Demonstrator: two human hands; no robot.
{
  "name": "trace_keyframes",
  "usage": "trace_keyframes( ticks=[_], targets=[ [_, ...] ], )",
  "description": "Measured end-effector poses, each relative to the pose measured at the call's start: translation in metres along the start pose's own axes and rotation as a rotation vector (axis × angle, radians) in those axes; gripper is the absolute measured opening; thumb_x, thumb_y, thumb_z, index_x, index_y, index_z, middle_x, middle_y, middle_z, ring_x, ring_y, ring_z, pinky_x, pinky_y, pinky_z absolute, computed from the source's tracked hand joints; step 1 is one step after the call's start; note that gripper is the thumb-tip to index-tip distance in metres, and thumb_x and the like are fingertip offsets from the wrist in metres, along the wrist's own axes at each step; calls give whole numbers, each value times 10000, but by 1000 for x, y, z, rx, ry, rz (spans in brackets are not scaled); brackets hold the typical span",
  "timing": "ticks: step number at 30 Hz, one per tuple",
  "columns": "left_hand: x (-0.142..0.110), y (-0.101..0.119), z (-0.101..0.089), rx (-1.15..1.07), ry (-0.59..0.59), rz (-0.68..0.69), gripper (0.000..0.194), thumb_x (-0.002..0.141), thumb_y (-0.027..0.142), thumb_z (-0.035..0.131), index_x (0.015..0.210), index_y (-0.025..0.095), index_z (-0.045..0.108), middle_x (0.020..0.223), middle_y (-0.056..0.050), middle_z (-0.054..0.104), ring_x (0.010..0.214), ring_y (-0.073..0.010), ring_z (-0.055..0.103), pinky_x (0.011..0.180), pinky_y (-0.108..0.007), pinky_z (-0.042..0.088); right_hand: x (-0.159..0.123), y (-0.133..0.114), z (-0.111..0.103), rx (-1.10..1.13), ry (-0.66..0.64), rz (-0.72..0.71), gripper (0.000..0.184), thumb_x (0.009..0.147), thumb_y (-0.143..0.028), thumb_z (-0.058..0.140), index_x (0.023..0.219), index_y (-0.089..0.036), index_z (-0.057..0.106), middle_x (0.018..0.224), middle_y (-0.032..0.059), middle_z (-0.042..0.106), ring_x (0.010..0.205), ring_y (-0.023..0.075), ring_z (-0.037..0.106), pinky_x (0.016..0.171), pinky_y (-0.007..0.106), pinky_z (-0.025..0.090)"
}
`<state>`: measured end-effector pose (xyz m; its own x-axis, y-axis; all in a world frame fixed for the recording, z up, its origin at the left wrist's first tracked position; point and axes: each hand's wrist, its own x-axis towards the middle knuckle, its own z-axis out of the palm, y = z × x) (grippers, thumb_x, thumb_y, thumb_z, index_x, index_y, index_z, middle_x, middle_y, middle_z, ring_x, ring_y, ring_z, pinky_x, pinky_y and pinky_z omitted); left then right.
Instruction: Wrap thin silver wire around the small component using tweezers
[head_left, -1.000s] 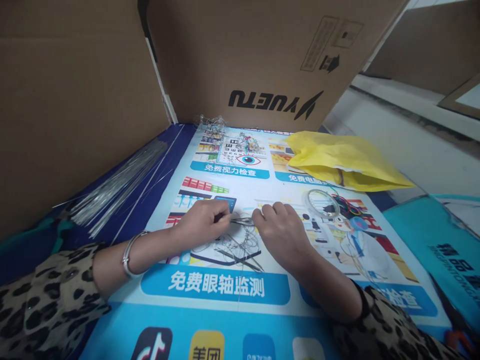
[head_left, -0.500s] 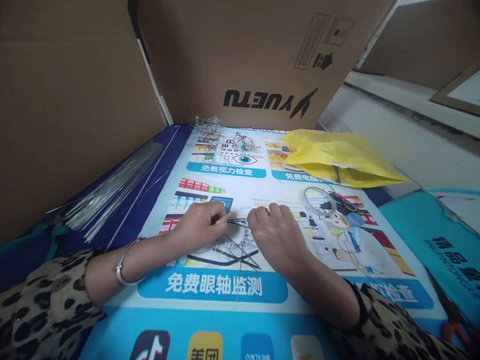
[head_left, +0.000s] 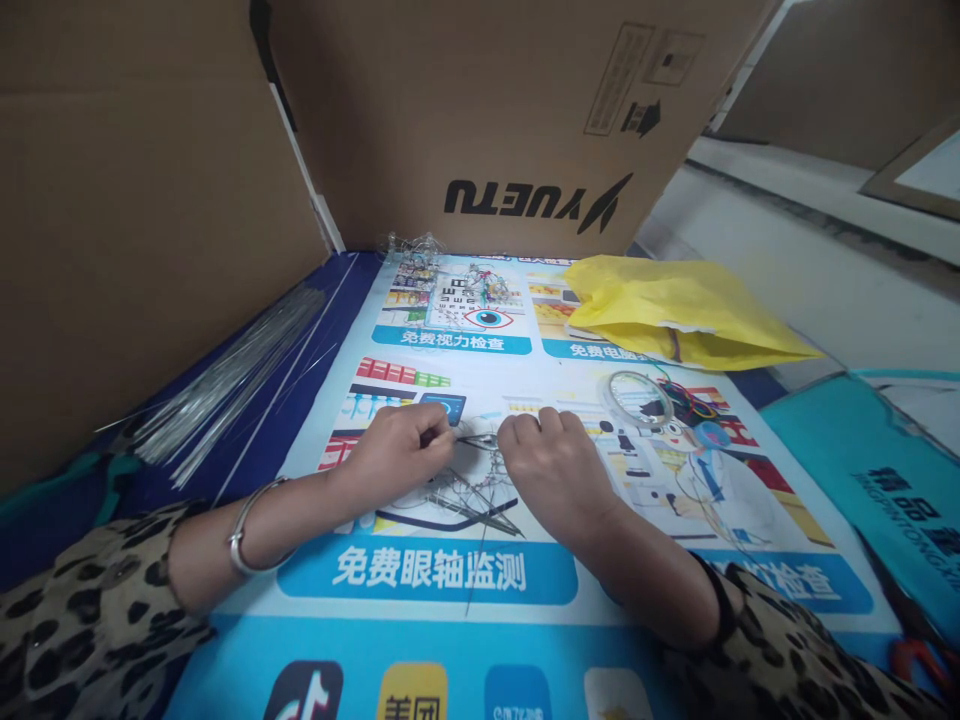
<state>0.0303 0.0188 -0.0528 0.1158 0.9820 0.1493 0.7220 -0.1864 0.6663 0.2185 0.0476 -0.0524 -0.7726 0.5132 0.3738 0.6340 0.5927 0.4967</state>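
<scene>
My left hand (head_left: 409, 450), with a silver bangle at its wrist, is closed with fingers curled round one end of a few thin dark wires (head_left: 475, 440). Facing it, my right hand (head_left: 551, 470) pinches the other end, so the wires span the short gap between the two fists. Just below the hands, more thin wires (head_left: 480, 512) lie crossed and tangled on the printed sheet (head_left: 495, 390). One fine strand hangs down toward the sheet's blue band. My curled fingers hide the wire ends.
Straight silver wires (head_left: 225, 390) lie bundled at left. Wire tangles (head_left: 412, 250) sit at the back by the cardboard wall (head_left: 480, 110). A clear ring-shaped coil (head_left: 637, 398), a yellow bag (head_left: 690, 310), a teal bag (head_left: 855, 470) and red-handled scissors (head_left: 926, 665) are at right.
My right hand has shifted very slightly to the right, and the hanging strand leans a little differently. Both hands keep their grip on the wires.
</scene>
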Motion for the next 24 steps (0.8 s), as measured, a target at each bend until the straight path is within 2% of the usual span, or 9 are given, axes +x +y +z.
trace_keyframes(
  ticks=[5,9,12,16,18,20,24],
  targets=[
    [0,0,0,2,-4,-10,145,701,154,451,560,155,483,531,38,521,514,-75,445,503,-192,313,0,0,2,11,4,6,182,743,-26,459,706,-130,603,597,57,546,582,188,455,544,320,180],
    [1,2,-1,-5,10,-26,151,717,165,452,574,156,498,541,32,536,521,-79,461,499,-188,320,0,2,2,69,-40,21,179,763,-37,462,709,-141,597,626,62,563,615,190,456,560,320,198],
    [0,3,-2,-16,26,-20,157,725,166,452,575,157,496,540,31,530,524,-81,456,495,-188,322,0,9,-1,133,-134,50,152,778,-65,480,759,-150,605,685,67,588,672,196,473,591,319,230],
    [0,2,-1,-14,38,11,153,725,147,450,577,160,488,536,35,515,517,-79,441,491,-194,320,2,23,-7,208,-283,163,131,814,-133,487,844,-171,609,786,64,613,750,198,507,629,307,277],
    [0,0,-1,-3,48,44,153,727,139,449,579,161,483,536,37,510,514,-76,438,491,-195,320,3,29,-9,272,-338,211,122,836,-229,507,879,-180,610,828,60,620,775,191,525,639,292,303],
    [0,-2,0,10,65,110,164,736,136,446,577,161,474,537,37,503,512,-73,433,494,-195,322,4,34,-11,377,-388,237,190,839,-349,527,904,-195,618,851,51,627,793,181,542,643,275,328],
    [-2,-6,0,85,135,326,188,759,142,437,575,159,470,534,33,485,507,-70,422,493,-195,320,6,44,-18,580,-465,251,279,834,-447,519,939,-217,635,861,37,643,788,162,567,624,246,351]
  ],
)
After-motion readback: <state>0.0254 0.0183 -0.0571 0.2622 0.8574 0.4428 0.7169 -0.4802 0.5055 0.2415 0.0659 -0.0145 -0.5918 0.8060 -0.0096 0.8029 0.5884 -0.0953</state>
